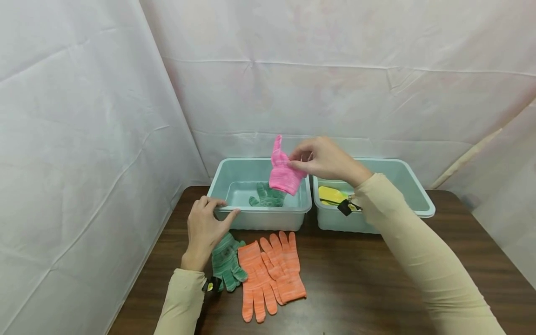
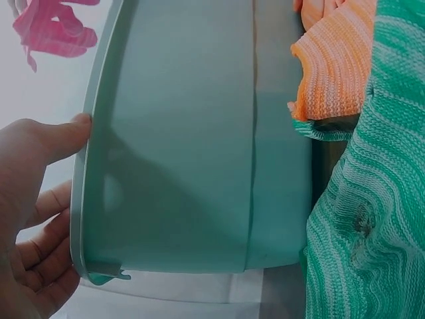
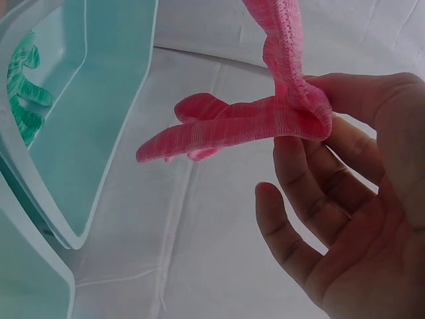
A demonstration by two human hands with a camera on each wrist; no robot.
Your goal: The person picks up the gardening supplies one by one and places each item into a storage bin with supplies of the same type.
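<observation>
My right hand (image 1: 324, 158) pinches a pink knit glove (image 1: 286, 174) between thumb and fingers, above the left pale blue-green plastic bin (image 1: 268, 219). In the right wrist view the pink glove (image 3: 219, 129) hangs folded from the fingertips. One green glove (image 1: 268, 195) lies inside that bin. My left hand (image 1: 206, 225) grips the bin's front-left rim, thumb at the front; the left wrist view shows its fingers (image 2: 53, 256) curled at the corner. Below it on the table lies another green glove (image 1: 228, 263), beside two orange gloves (image 1: 255, 279) that partly overlap.
A second bin (image 1: 412, 186) of the same kind stands close on the right, with a yellow item (image 1: 332, 194) in it, partly hidden by the right wrist. Both bins stand on a dark wooden table (image 1: 360, 279), with white cloth (image 1: 335, 102) hanging behind and at the sides.
</observation>
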